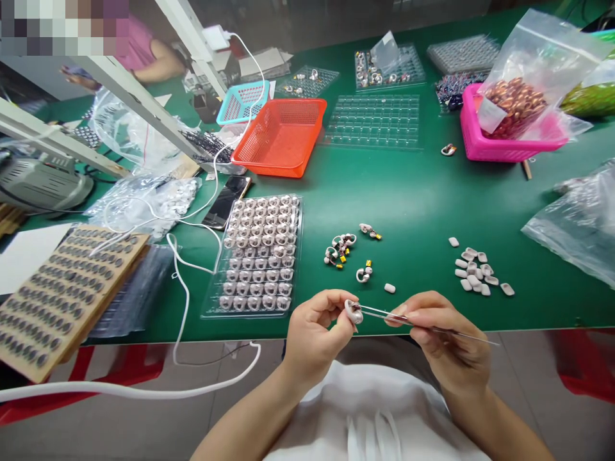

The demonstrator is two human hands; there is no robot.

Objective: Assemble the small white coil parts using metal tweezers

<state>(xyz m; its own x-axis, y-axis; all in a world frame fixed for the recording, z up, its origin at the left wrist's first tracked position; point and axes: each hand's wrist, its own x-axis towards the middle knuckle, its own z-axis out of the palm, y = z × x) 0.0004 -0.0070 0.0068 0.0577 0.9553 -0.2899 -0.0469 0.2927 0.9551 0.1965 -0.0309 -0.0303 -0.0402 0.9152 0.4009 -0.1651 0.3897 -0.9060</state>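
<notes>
- The green table point(408, 186) spreads across the view, its near edge just in front of the person.
- A wooden board point(20, 365) with rows of dark discs lies tilted at the left, a corner beyond the near edge.
- A clear tray point(211, 310) right of the board holds rows of pale rounded parts.
- An orange basket point(281, 144) stands behind that tray.
- A pink basket point(512, 152) at the far right carries a bag of copper-coloured pieces point(516, 102).
- The right hand point(449, 339) has its fingers clamped on metal tweezers, just over the near edge.
- The left hand point(317, 333) has thumb and fingers pinched on a curved piece, holding it up off the surface.
- A dark phone point(229, 202) lies at the tray's upper left corner.
- The tweezers point(384, 313) point left, tips at the curved piece's opening; whether they grip anything there is too small to tell.
- The curved piece point(353, 312) is pale and ring-like, between the two hands.
- Similar pieces with yellow-ended wires point(343, 246) lie beyond the left hand.
- Small pale caps point(473, 272) lie grouped beyond the right hand; one sits apart, between the groups.
</notes>
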